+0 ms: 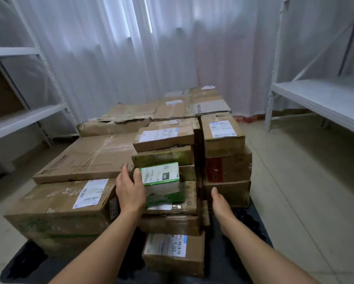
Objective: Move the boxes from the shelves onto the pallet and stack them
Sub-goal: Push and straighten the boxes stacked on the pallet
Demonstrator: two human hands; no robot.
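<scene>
Boxes: brown cardboard boxes [86, 158] with white shipping labels, stacked in several layers on a dark plastic pallet [24, 261] on the tiled floor.
Green box: small green-and-white carton [160, 173], lying on the middle stack, a flat brown box just above it.
Left hand [129, 189]: fingers straight, palm against the green box's left end, thumb along its near edge; touching, not curled round it.
Right hand [220, 203]: released, fingers extended, held edge-on near the lower right stack; contact cannot be told.
Near box: small labelled brown box [174, 253] at the pallet's front edge, between the forearms.
Shelves: white metal racks left [26, 117] and right [323, 99]; a brown box on the left one.
Backdrop: white curtain [141, 48].
</scene>
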